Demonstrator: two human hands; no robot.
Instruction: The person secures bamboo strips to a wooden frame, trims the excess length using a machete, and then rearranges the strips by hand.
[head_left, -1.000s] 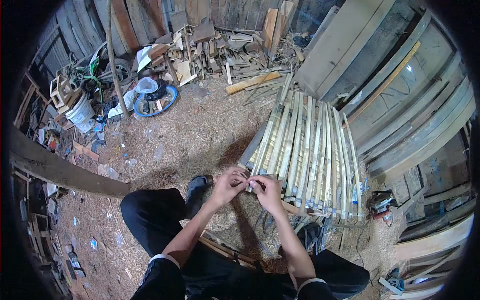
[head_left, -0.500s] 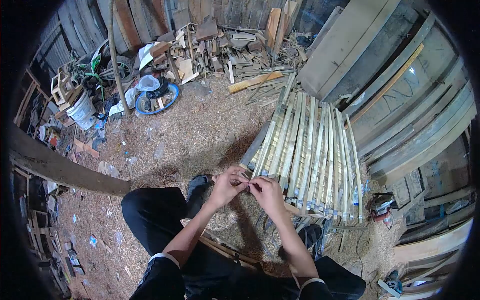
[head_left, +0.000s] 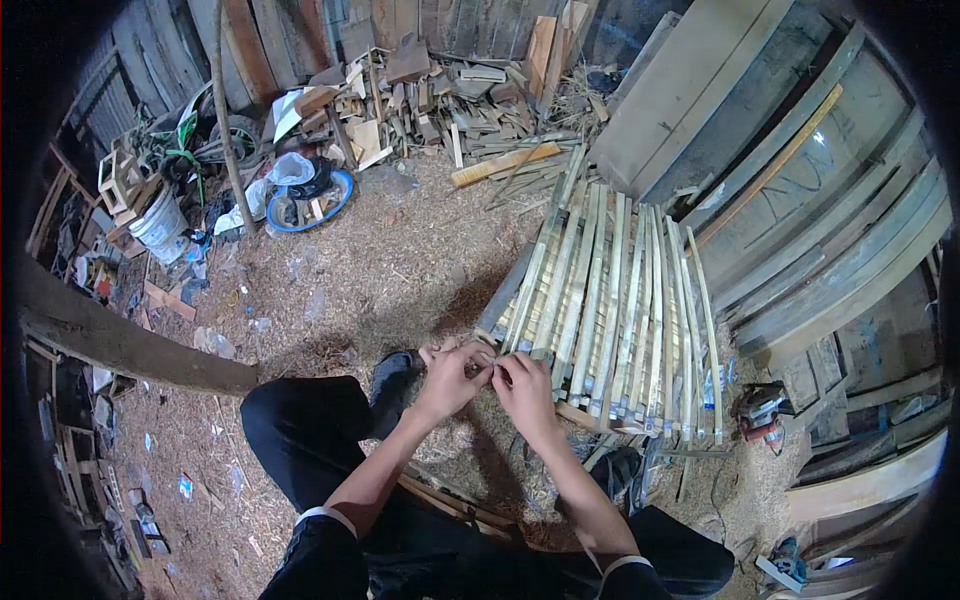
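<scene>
My left hand point(head_left: 452, 378) and my right hand point(head_left: 522, 390) meet in front of me, fingertips almost touching. Both are closed in a pinch. Whatever lies between the fingers is too small to make out. Just beyond and to the right of them is a stack of long, narrow wooden strips point(head_left: 603, 290), laid side by side and running away from me. The near left corner of the stack is close to my fingers.
A heap of wood offcuts point(head_left: 430, 110) lies at the back wall. A blue basin point(head_left: 340, 205) and a white bucket point(head_left: 162, 225) stand at left. Large boards point(head_left: 690, 90) lean at right, with a red power tool point(head_left: 765, 425) on the floor. A curved beam point(head_left: 130, 335) crosses the left side.
My hands stay together in nearly the same place, with small finger shifts; the left fingers curl a little more. The view has moved slightly.
</scene>
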